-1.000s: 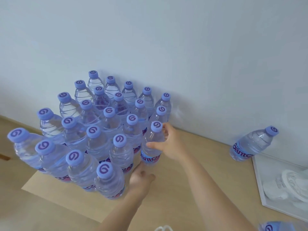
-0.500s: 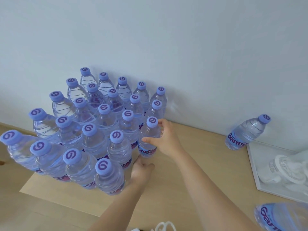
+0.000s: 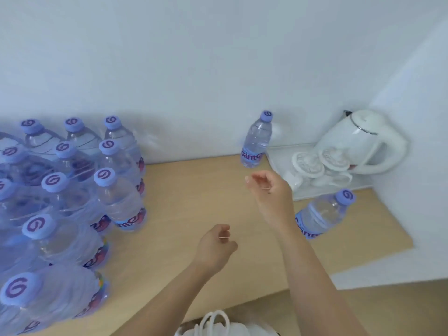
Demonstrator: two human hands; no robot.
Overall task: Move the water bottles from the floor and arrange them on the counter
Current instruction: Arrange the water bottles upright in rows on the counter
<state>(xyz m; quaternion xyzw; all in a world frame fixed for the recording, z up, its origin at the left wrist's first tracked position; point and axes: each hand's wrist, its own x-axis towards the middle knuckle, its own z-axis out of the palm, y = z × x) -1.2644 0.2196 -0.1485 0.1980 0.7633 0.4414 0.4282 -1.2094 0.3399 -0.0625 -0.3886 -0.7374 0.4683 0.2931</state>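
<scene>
Now that both hands have let go of the massed bottles point(image 3: 118, 200) far left on the counter point(image 3: 194, 209), that one counts as placed. Right hand point(image 3: 271, 197) and left hand point(image 3: 215, 246): loosely curled, empty, mid-counter. Two stray bottles: one by the wall point(image 3: 257, 141), one near right point(image 3: 322, 214).

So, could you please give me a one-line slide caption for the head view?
Both empty hands, left and right, hover over the counter beside massed water bottles.
</scene>
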